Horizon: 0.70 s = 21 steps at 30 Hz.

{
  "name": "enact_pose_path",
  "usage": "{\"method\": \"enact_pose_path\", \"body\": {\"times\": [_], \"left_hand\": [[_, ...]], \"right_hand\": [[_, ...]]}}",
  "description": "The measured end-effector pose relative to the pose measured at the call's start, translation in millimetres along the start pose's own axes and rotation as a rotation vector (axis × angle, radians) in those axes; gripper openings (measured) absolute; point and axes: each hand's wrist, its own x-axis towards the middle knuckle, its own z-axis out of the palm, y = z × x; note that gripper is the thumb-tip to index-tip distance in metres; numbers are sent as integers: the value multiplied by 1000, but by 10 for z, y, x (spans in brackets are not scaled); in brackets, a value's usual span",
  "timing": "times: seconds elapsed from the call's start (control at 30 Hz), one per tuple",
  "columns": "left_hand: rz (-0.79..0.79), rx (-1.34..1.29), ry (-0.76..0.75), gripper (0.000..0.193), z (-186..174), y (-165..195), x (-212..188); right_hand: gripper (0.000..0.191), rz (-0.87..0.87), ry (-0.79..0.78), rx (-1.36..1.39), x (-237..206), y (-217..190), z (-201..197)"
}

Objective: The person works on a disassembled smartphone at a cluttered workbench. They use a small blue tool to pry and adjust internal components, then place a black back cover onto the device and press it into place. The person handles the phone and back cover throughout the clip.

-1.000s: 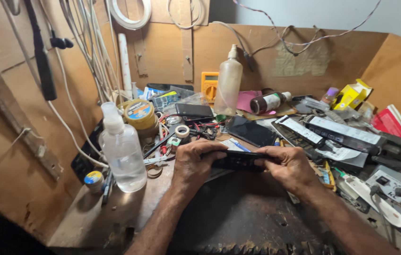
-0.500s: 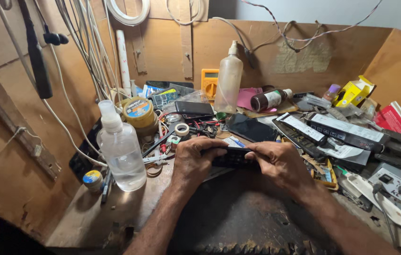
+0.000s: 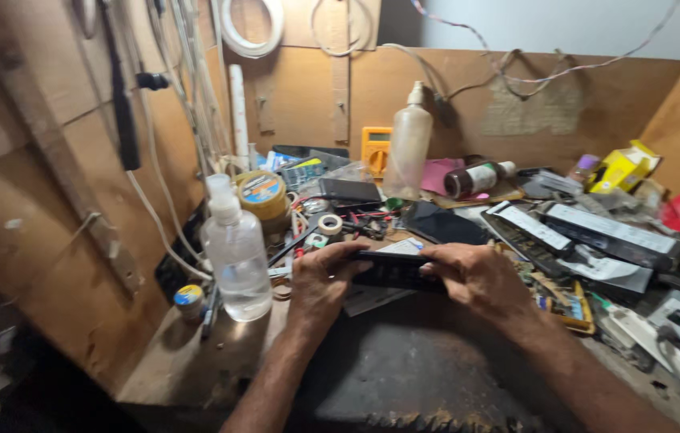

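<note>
Both hands hold a flat black rectangular device (image 3: 394, 271), like a phone, edge-on above a dark work mat (image 3: 420, 369). My left hand (image 3: 325, 281) grips its left end with thumb and fingers curled over the top edge. My right hand (image 3: 480, 277) grips its right end the same way. Fingers cover much of the device, so its face is hidden.
A clear plastic bottle (image 3: 235, 250) stands left of my hands, a tall dusty bottle (image 3: 409, 144) and yellow multimeter (image 3: 376, 148) behind. Tape rolls (image 3: 262, 192), black devices (image 3: 596, 232), a small jar (image 3: 189, 301) and loose parts crowd the bench. Cables hang on the wooden wall (image 3: 51, 160).
The view has shifted slightly. Both hands stay closed on the black device at the same spot, with only small finger adjustments.
</note>
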Motion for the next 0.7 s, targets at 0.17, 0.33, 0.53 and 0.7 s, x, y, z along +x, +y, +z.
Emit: {"method": "enact_pose_path", "body": {"times": [0.17, 0.33, 0.53, 0.7], "left_hand": [[70, -104, 21, 26, 39, -76, -1], [76, -95, 12, 27, 45, -102, -1], [75, -109, 49, 29, 60, -99, -22], [88, -57, 41, 32, 43, -49, -34]], "right_hand": [[30, 95, -65, -35, 54, -129, -70], [24, -41, -74, -65, 149, -371, 30], [27, -113, -19, -68, 281, -600, 266], [20, -114, -115, -220, 342, -574, 233]]}}
